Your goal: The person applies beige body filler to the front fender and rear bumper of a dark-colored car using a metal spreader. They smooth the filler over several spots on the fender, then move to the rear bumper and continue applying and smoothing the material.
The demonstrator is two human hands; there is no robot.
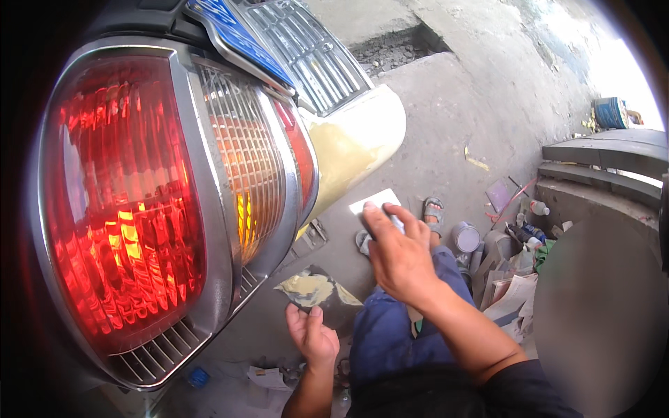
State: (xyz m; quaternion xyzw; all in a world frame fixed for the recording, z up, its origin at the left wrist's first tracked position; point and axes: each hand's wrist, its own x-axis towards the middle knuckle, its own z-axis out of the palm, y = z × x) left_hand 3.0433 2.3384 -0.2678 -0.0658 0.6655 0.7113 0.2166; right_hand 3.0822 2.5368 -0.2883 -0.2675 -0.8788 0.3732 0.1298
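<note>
My left hand pinches the near edge of a dark, flat mixing board, low in front of me. Pale yellow putty is smeared over the board's left part. Higher and to the right, my right hand grips a white, flat putty spreader between thumb and fingers. The spreader is apart from the vehicle's cream bumper, which carries a dull yellow filler patch. Left of my hands is a large red tail light with a clear ribbed section beside it.
A blue number plate and a ribbed grey panel are at the top. To the right are a round can, piled papers, a ledge and a blue tin. A pit breaks the concrete floor.
</note>
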